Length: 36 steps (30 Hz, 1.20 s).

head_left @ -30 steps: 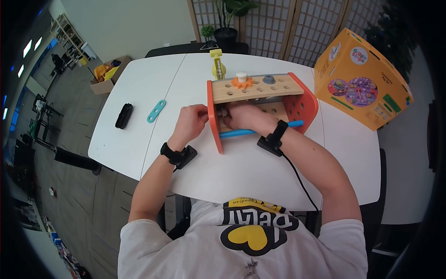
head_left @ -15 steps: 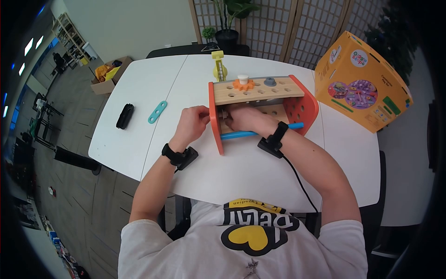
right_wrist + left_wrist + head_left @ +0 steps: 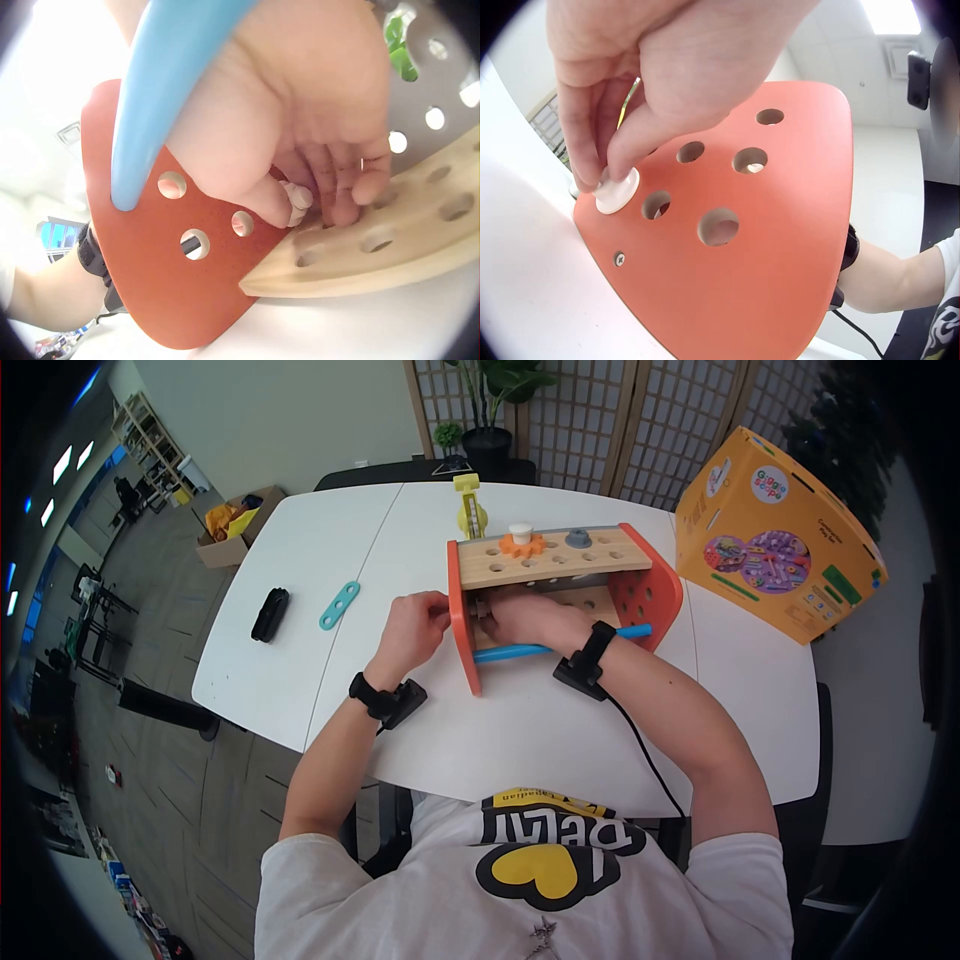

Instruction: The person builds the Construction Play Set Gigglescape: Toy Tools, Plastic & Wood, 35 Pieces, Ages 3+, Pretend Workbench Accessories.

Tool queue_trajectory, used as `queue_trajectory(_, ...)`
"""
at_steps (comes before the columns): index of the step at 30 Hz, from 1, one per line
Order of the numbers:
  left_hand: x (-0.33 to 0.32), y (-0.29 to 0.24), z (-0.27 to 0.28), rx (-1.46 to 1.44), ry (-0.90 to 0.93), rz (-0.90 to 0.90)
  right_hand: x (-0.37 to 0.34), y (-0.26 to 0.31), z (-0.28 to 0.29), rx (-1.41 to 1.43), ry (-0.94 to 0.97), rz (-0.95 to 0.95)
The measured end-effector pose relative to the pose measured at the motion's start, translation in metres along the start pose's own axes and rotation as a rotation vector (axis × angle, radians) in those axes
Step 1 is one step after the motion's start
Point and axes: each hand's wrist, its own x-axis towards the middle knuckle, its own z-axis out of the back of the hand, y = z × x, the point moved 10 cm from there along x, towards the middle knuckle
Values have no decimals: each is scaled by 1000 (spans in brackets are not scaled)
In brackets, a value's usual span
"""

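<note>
A toy workbench with a perforated red side panel [image 3: 780, 225] stands on the table. Outside that panel my left hand [image 3: 413, 630] pinches the round head of a white toy bolt [image 3: 619, 193] set against the lower part of the panel. My right hand [image 3: 530, 615] reaches inside the bench, above the blue rod [image 3: 515, 651]. Its thumb and fingers pinch a small pale nut-like piece [image 3: 299, 198] at the inner face of the same panel, just over the wooden shelf [image 3: 345, 255]. The fingers partly hide this piece.
On the bench top sit an orange gear with a white bolt [image 3: 521, 540] and a grey nut [image 3: 578, 538]. A yellow toy [image 3: 470, 510] stands behind. To the left lie a teal strip [image 3: 340, 606] and a black case [image 3: 270, 615]; an orange box [image 3: 780, 540] is at right.
Both hands stay at the red panel, with the right fingers shifting slightly around the pale piece. The head view has tilted a little; nothing else has moved.
</note>
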Motion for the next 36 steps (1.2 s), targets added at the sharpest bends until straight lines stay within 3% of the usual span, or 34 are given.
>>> queue_trajectory(5,0,-1,0,0,-2,-21,-7,4,16,48,-185,39)
queue_trajectory(14,-2,-3,0,8,11,1,-1,7,8,-67,-77,-8)
queue_trajectory(20,-1,2,-2,-15,15,4,-7,5,15,75,-79,-153)
queue_trajectory(26,-1,2,-2,-17,24,-6,-15,13,23,94,-111,-64)
queue_trajectory(36,-1,0,-2,-11,15,-16,-2,1,3,34,-7,-108)
